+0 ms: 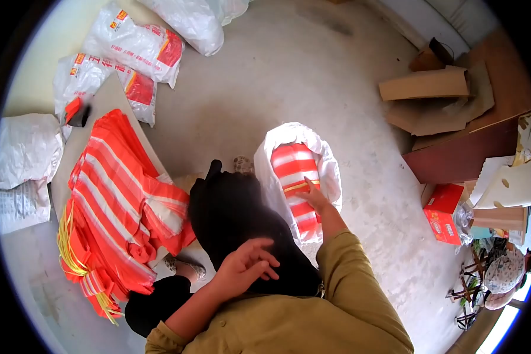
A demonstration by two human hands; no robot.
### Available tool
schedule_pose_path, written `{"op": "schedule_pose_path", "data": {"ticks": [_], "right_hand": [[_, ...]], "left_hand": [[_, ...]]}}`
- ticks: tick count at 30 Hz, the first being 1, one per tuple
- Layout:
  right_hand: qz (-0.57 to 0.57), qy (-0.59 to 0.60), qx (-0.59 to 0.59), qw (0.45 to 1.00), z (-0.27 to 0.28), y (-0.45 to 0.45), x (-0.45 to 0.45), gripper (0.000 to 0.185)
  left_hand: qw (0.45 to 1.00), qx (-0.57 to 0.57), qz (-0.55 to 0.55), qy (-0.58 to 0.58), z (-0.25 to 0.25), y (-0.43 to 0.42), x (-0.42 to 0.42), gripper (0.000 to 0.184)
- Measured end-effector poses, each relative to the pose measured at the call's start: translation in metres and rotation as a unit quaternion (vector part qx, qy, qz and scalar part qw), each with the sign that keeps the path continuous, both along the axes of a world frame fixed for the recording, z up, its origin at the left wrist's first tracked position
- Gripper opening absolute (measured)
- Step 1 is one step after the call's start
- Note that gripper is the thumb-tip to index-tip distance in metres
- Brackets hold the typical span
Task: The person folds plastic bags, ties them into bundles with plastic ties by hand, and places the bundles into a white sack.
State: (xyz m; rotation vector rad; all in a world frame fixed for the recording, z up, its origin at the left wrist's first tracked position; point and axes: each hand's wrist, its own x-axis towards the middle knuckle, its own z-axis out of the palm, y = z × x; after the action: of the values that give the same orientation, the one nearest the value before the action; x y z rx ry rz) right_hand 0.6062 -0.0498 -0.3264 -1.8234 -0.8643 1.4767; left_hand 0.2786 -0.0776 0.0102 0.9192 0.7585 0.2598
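Observation:
A white sack (331, 159) stands open on the floor beside my legs. Inside it lies a red-and-white striped bundle (294, 160) with a yellow band across it. My right hand (315, 196) reaches over the sack at the band, its index finger stretched out. Above my lap hovers my left hand (249, 266), fingers loosely bent and apart, holding nothing. To the left, a large pile of red-and-white striped fabric (109, 189) covers a narrow bench. Yellow strips (71, 251) hang at the pile's left edge.
Full plastic sacks (133, 47) lie at the upper left, and a white one (26, 150) at the far left. A dark red object (78, 112) sits on the bench's end. Cardboard (425, 88), a red box (443, 212) and a patterned round seat (504, 271) stand at the right.

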Motion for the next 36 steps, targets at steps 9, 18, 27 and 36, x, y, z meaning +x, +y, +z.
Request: {"op": "schedule_pose_path", "data": {"ticks": [9,18,27,36], "right_hand": [[-0.033,-0.017,0.025,0.999,0.015,-0.003,-0.022,0.092],[-0.017,-0.088,0.02,0.996,-0.049,-0.024,-0.057,0.107],[-0.029,-0.081,-0.029,0.996,-0.009,-0.017,-0.073,0.1],[0.2,-0.361,0.037,0.91,0.05,-0.047,-0.067,0.061]], "left_hand": [[0.999,-0.016,-0.002,-0.03,-0.001,0.001,0.0,0.048],[0.999,-0.004,0.003,-0.036,-0.001,0.001,-0.002,0.048],[0.999,0.014,-0.015,-0.041,-0.004,0.0,-0.003,0.052],[0.999,0.005,-0.009,-0.04,-0.001,0.0,-0.003,0.051]]}}
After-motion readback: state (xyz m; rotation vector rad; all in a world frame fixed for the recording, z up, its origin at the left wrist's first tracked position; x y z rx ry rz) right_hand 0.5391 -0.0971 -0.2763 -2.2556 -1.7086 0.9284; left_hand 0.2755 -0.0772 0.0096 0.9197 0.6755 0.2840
